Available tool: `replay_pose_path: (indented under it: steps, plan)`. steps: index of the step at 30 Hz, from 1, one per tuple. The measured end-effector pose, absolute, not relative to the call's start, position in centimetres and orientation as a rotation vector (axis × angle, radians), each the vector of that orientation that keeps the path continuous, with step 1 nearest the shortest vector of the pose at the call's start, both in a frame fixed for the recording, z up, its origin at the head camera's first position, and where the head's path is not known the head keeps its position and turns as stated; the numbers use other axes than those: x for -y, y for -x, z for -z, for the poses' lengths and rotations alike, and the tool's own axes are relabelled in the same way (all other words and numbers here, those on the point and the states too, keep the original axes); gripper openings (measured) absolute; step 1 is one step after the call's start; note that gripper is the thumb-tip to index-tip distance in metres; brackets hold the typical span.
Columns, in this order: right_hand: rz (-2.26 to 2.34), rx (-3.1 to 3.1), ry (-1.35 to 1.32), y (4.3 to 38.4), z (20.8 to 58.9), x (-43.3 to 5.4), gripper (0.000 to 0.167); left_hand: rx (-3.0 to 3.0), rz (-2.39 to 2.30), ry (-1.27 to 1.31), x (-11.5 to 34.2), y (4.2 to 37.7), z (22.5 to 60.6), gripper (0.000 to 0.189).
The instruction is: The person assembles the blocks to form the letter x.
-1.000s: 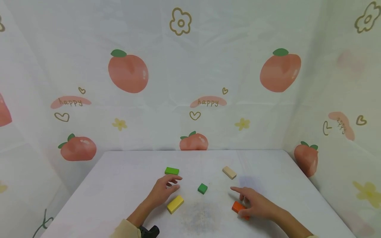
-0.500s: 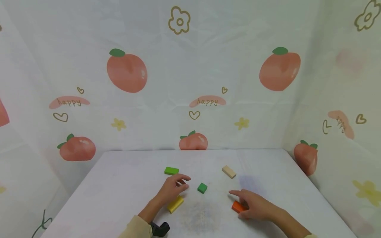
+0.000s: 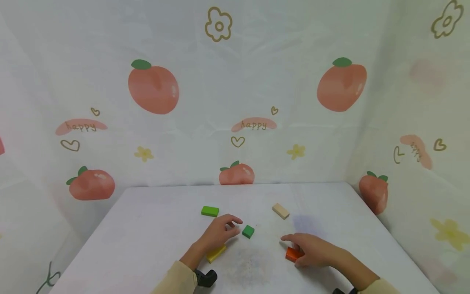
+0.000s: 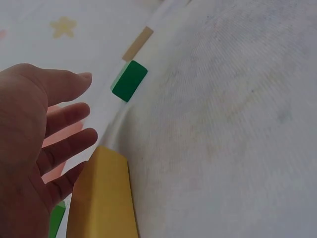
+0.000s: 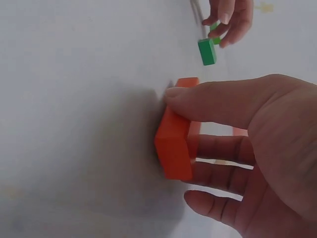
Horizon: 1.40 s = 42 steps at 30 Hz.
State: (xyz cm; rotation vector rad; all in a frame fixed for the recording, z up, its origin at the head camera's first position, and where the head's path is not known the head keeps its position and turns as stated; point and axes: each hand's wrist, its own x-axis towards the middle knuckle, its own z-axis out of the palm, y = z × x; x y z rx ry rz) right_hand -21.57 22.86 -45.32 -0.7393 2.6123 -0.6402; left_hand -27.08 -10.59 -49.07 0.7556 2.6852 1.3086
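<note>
In the head view, my left hand (image 3: 221, 231) hovers just left of the small green block (image 3: 248, 231), fingers loosely bent with nothing between them. A yellow block (image 3: 216, 254) lies below it, partly hidden by the hand; the left wrist view shows this yellow block (image 4: 105, 198) close up. My right hand (image 3: 315, 248) is at the orange block (image 3: 293, 255). In the right wrist view, the thumb lies over one side of the orange block (image 5: 174, 148) with fingers against the other, while the index finger's far part is hidden.
A light green block (image 3: 210, 211) lies behind my left hand. A beige block (image 3: 280, 211) lies farther back, right of centre. The white table (image 3: 154, 228) meets a patterned cloth wall (image 3: 198, 155) at its back edge.
My left hand has moved right, from beside the light green block to the green block, passing over part of the yellow one. My right hand has shifted slightly around the orange block.
</note>
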Motion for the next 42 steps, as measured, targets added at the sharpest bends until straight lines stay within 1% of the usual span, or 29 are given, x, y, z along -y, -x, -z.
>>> replay_pose_path:
  steps: [6,9,13,18,24,30,42]
  plan:
    - [0.632,-2.571,0.668,21.8,44.2,-22.3,0.053,-2.674,-1.300,-0.725,9.9,27.4,49.1,0.020]
    - [0.623,-2.551,0.656,22.0,43.8,-22.0,0.046,-2.676,-1.292,-0.731,9.7,27.5,49.3,0.018]
    - [0.565,-2.563,0.716,22.3,43.2,-21.8,0.033,-2.692,-1.270,-0.753,9.6,27.7,49.5,0.016]
    - [0.523,-2.595,0.808,22.7,42.8,-21.6,0.025,-2.717,-1.253,-0.799,9.4,27.7,49.6,0.015]
    - [0.476,-2.651,0.860,22.8,42.4,-21.3,0.021,-2.742,-1.207,-0.815,9.2,27.8,49.6,0.016]
    - [0.432,-2.754,0.979,22.9,42.1,-21.1,0.017,-2.786,-1.159,-0.857,9.0,27.9,49.6,0.016]
    - [0.443,-2.914,1.058,23.0,42.9,-20.7,0.019,-2.827,-1.136,-0.855,8.7,27.6,49.8,0.019]
